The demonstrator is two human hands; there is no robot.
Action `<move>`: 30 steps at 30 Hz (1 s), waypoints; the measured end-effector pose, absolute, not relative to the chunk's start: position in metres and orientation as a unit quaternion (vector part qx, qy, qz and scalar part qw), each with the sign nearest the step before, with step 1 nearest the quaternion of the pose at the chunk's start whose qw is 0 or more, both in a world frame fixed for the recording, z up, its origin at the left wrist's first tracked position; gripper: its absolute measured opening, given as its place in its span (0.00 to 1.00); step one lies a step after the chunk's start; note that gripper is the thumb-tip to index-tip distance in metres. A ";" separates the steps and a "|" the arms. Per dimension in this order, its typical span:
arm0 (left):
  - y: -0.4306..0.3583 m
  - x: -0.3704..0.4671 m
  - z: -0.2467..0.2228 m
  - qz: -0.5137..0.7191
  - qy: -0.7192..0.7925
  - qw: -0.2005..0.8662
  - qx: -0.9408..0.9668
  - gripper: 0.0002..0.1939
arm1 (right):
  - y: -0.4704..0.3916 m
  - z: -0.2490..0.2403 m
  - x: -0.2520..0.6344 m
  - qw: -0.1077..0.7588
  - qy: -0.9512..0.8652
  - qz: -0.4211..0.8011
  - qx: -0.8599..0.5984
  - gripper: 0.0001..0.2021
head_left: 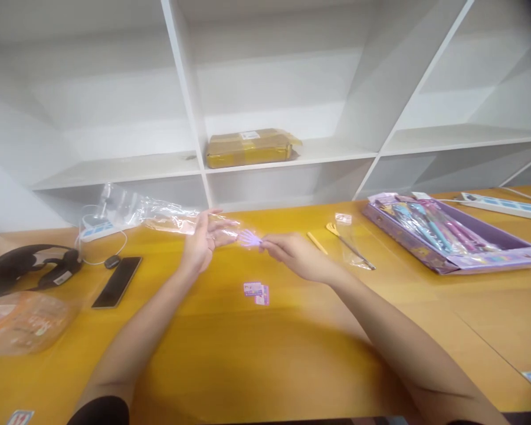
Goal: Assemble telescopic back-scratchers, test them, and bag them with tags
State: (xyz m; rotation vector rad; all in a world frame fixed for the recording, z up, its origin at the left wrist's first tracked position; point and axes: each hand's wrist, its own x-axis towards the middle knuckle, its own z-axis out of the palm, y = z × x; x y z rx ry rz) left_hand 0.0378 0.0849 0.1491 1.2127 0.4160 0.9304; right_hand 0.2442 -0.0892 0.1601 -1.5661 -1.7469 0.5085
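Note:
My left hand (pixel 202 239) has a long clear plastic bag (pixel 168 216) between its thumb and fingers, with some fingers stretched out. The bag trails off to the left, and its mouth is near the purple head. In a pinch, my right hand (pixel 294 254) holds a purple, hand-shaped back scratcher head (pixel 249 238); its fingers point toward my left hand. Whatever handle it has is hidden by my right hand. Below both hands, small purple printed cards (pixel 257 292) overlap on the table.
Right of my hands lie a yellow stick (pixel 317 242) and a yellow back scratcher (pixel 351 248) on a clear wrapper. A purple box (pixel 451 236) holds several wrapped back scratchers. A phone (pixel 117 283), black headgear (pixel 30 268) and orange bag (pixel 24 323) lie left. A taped parcel (pixel 250 147) sits shelved.

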 end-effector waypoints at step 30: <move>0.049 0.046 0.135 0.294 0.183 0.722 0.600 0.17 | -0.072 0.147 0.246 0.476 -0.594 0.239 -0.603 0.17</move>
